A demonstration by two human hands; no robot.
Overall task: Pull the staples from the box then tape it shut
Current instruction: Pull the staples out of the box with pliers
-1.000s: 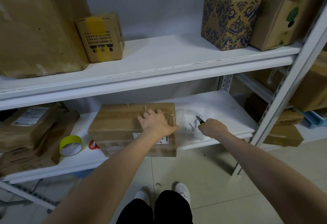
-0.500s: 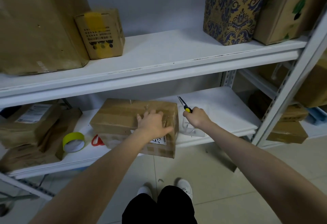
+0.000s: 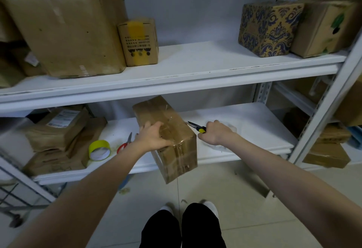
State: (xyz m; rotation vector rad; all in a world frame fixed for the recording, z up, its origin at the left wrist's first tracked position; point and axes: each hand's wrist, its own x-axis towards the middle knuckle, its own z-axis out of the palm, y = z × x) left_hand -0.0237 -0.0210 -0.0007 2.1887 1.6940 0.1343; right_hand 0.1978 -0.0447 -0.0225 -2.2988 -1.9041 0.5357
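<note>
A brown cardboard box [image 3: 176,130] lies on the lower white shelf [image 3: 254,122], turned so one end juts past the front edge. My left hand [image 3: 154,137] grips its top near corner. My right hand [image 3: 214,132] holds yellow-handled pliers [image 3: 195,126], whose tips point at the box's right top edge. A staple sticks up near the box's far end. A roll of yellow tape [image 3: 99,150] sits on the shelf to the left, with red-handled scissors [image 3: 125,143] beside it.
A clear plastic bag [image 3: 221,145] lies under my right hand. Flat brown parcels [image 3: 58,140] are stacked at the left of the lower shelf. Boxes line the upper shelf [image 3: 195,65]. A grey upright post [image 3: 329,106] stands at the right. My feet are on the tiled floor.
My left hand has swung the box round from lying lengthwise to pointing outward over the shelf edge, uncovering the scissors. My right hand brought the pliers down beside the box.
</note>
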